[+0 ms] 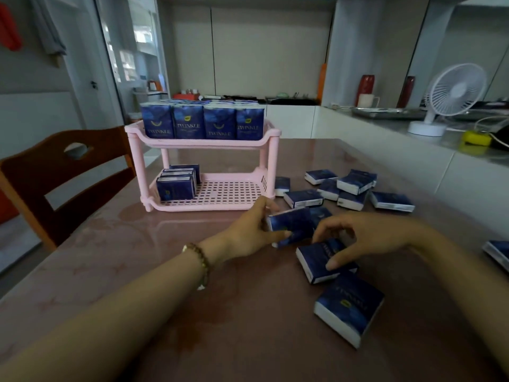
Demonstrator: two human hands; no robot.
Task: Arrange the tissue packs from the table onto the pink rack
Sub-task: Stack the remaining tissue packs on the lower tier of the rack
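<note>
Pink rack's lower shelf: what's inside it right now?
A short row of blue tissue packs stands on edge at the left end of the lower shelf; its gridded floor shows to their right. The front pack covers most of those behind it.

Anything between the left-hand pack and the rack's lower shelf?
Nothing visible. Left hand holds the pack just off the lower shelf front right corner. The stored packs sit at its left end, away from the hand.
</note>
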